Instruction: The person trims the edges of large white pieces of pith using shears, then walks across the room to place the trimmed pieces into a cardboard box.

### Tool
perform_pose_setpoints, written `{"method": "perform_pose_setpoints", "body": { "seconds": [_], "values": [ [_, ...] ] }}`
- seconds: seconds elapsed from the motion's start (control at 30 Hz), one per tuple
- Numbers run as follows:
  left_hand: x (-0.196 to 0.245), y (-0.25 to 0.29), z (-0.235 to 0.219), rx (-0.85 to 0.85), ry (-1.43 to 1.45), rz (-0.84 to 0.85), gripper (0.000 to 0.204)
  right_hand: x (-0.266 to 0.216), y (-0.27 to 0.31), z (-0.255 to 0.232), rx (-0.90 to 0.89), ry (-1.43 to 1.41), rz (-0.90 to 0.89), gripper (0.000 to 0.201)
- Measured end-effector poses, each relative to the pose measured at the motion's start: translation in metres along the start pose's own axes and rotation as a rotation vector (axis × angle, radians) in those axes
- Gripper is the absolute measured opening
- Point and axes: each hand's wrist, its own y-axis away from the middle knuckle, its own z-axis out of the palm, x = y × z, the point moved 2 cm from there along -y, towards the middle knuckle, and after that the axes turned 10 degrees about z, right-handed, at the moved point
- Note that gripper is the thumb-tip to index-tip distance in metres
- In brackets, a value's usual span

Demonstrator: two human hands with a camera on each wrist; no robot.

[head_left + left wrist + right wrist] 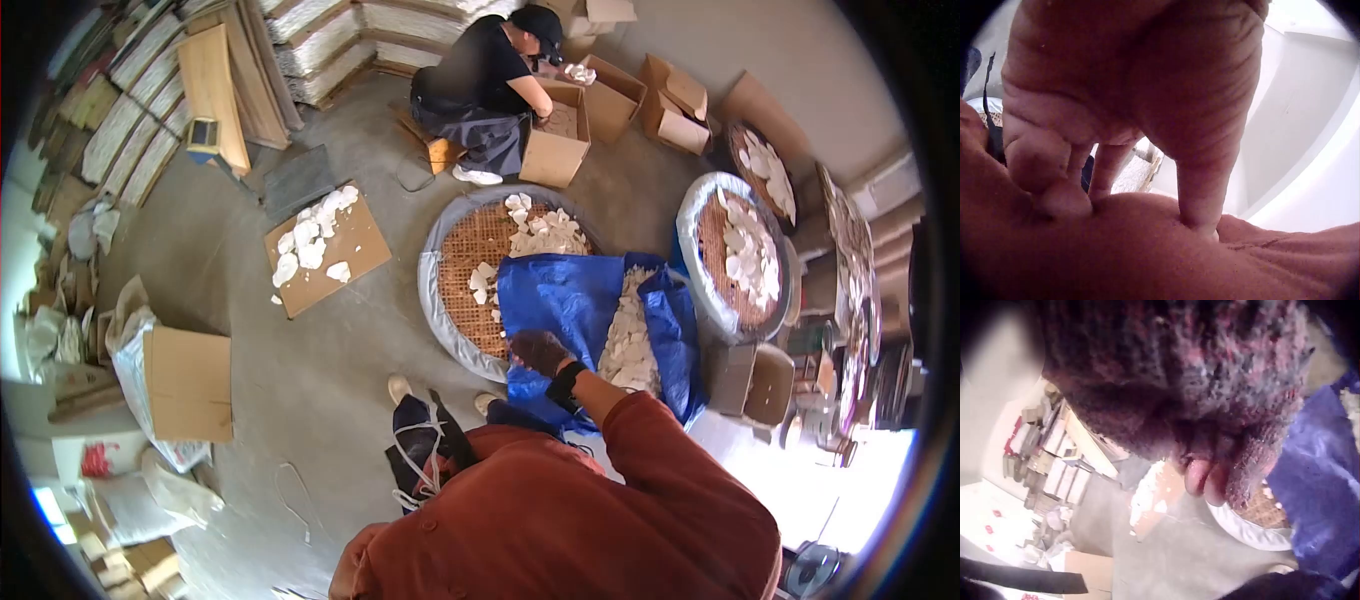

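Observation:
My right hand, in a dark knitted glove that leaves some fingertips bare, hovers over the left edge of a blue tarp. In the right wrist view its fingers bend inward, and I cannot tell whether they hold anything. The tarp lies across a round woven tray with a grey-wrapped rim. Broken white pieces fill the tarp's fold, and more white pieces lie on the tray. My bare left hand rests with its fingertips against the red shirt; the head view hides it.
Another person sits at an open carton beyond the tray. White pieces lie on a flat cardboard sheet to the left. A second round tray stands at right. A closed carton sits at far left.

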Motion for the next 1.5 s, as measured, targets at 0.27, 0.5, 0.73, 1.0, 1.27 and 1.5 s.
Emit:
{"method": "perform_pose_setpoints", "body": {
  "seconds": [0.27,0.5,0.73,1.0,1.27,1.5],
  "values": [
    [0.132,-0.099,-0.138,-0.231,-0.032,0.161,0.073,0.038,0.029,0.094,0.138,0.623,0.286,0.017],
    [0.236,-0.244,-0.107,-0.266,-0.493,0.33,0.031,-0.011,0.181,0.182,-0.03,0.496,0.607,0.022],
    [0.207,-0.311,-0.007,-0.591,-0.519,0.037,0.03,0.011,0.153,0.208,0.198,-0.276,1.019,0.026],
    [0.247,-0.445,0.061,-0.692,-0.636,-0.063,0.026,-0.001,-0.008,0.051,0.509,-1.17,0.944,0.022],
    [0.353,-0.635,0.135,-0.644,-0.642,0.065,0.026,0.01,-0.104,-0.125,0.814,-1.267,1.075,0.024],
    [0.435,-0.732,0.186,-0.52,-0.673,0.165,0.026,0.056,-0.148,-0.217,0.763,-0.633,1.039,0.022]
  ]
}}
